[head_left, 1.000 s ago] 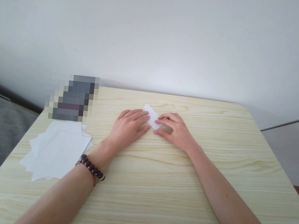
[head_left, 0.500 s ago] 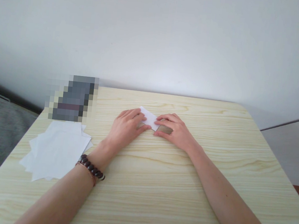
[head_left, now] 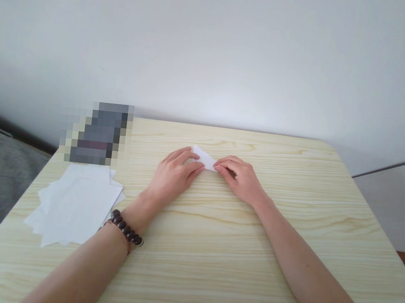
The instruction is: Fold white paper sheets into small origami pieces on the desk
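A small folded piece of white paper (head_left: 204,159) lies between my hands, near the back half of the table. My left hand (head_left: 176,168) grips its left part, thumb at the near edge and fingers on top. At the right corner, my right hand (head_left: 240,175) pinches the paper between thumb and fingertips. The paper's left end is partly hidden by my left fingers. Dark beads and a thin reddish band circle my left wrist.
A loose stack of white paper sheets (head_left: 77,206) lies on the left of the wood-grain table (head_left: 204,267). Behind it is a dark, pixelated object (head_left: 97,133). A pale wall (head_left: 234,53) rises along the back edge.
My right thumb has moved up to the fingertips and now pinches the paper's right corner. The paper's near right edge has lifted or bent, so it looks narrower.
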Demonstrator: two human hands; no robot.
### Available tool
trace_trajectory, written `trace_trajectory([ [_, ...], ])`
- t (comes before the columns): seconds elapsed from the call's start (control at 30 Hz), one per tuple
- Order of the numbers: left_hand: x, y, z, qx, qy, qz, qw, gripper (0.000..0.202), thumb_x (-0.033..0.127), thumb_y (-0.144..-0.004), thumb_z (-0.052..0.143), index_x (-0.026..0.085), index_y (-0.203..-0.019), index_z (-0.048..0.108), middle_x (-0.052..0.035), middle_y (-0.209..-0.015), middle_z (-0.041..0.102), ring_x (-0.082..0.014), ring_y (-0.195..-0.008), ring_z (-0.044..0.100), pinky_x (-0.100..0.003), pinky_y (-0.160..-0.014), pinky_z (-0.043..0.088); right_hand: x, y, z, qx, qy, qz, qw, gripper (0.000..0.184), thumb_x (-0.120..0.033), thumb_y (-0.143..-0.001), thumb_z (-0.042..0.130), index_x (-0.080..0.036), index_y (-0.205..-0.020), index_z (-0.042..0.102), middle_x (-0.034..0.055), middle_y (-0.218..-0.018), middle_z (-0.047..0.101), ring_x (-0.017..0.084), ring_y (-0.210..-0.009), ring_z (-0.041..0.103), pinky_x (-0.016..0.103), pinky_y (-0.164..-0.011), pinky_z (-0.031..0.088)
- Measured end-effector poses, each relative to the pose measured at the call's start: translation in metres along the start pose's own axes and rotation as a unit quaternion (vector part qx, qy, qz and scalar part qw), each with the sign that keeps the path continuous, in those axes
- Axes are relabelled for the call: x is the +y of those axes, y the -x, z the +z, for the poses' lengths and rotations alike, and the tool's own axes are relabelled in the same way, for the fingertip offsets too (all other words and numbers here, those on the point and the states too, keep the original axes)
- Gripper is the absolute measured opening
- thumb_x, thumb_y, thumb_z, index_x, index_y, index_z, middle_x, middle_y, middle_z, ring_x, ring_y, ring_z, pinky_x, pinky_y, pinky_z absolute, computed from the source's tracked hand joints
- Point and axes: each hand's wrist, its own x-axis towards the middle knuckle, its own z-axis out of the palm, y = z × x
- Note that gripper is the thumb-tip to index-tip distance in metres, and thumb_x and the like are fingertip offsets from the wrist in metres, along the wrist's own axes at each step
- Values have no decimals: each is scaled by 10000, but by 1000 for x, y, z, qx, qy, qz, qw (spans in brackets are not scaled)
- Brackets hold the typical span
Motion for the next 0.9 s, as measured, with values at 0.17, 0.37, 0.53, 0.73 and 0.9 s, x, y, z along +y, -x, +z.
trace_trajectory([
  [0.17,1,-1,-1,12,-5,7,1000,218,263,-928,519,177,-927,719,-70,-1038,711,-247,-1091,628,-396,-938,530,2,1,-1,-23,-1,-9,1000,141,-253,-879,598,-189,-976,678,74,-1077,662,189,-1015,608,335,-906,496],
  [0.37,4,0,-2,11,-15,16,1000,186,232,-901,539,185,-925,717,-66,-1064,706,-270,-1134,608,-419,-934,538,8,0,3,10,11,51,999,162,-279,-900,558,-194,-850,687,80,-1067,614,192,-981,602,357,-881,498],
  [0.53,9,2,-2,20,9,43,999,201,165,-899,511,148,-946,706,-95,-1036,703,-278,-1232,540,-412,-960,528,11,-1,7,50,44,76,995,165,-341,-866,605,-196,-796,641,94,-1092,582,221,-1055,572,406,-966,456],
  [0.73,14,5,-4,-9,-1,37,999,256,148,-903,484,124,-1086,662,-129,-1142,675,-236,-1039,658,-389,-920,549,12,0,10,56,79,86,992,208,-388,-860,602,-198,-776,612,108,-1122,560,245,-1097,536,439,-1018,413],
  [0.9,19,6,-7,-5,-51,48,998,253,151,-890,490,135,-1061,676,-125,-1105,688,-259,-976,673,-421,-849,562,13,0,8,46,76,82,993,178,-358,-864,594,-202,-779,598,105,-1123,560,251,-1100,531,456,-1019,406],
])
